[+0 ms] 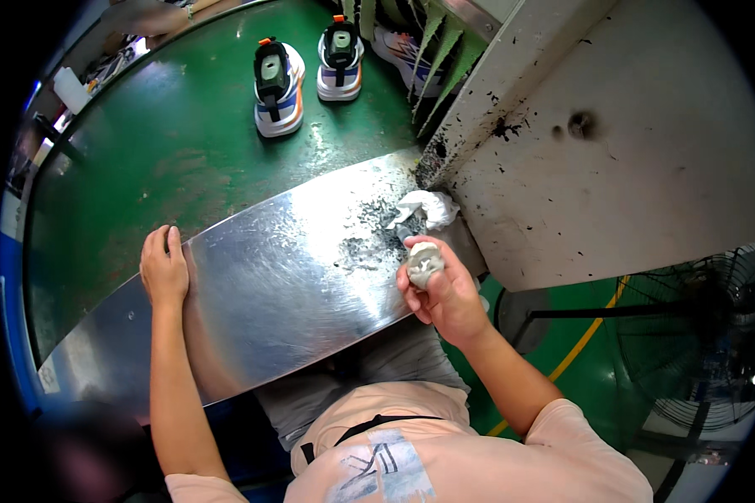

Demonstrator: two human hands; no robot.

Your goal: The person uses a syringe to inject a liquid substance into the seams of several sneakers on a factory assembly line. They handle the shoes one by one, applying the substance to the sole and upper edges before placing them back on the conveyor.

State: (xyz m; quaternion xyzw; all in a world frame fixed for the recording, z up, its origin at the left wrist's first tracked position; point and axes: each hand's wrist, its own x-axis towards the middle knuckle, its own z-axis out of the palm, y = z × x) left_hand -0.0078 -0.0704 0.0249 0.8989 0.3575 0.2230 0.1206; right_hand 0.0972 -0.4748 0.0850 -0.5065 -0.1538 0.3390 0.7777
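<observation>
My right hand (445, 293) is closed around a tool with a rounded, dirty-white end (425, 265). A short dark-grey part shows beyond my fingers; its exact kind I cannot make out. Just past it, a crumpled white cloth or tissue (432, 208) lies on the metal ledge (268, 277), beside black smears. My left hand (166, 267) rests at the ledge's far edge, by the green belt, fingers stretched and holding nothing. On the belt, two white sneakers with orange and purple trim, the left sneaker (278, 92) and the right sneaker (341, 63), stand apart from both hands.
A pale, black-stained machine housing (604, 168) rises at the right. Green strip curtains (445, 50) hang at its opening, partly covering another shoe (398, 54). A black fan (696, 335) stands at the lower right. A white bottle (71, 90) is across the belt (159, 142), at far left.
</observation>
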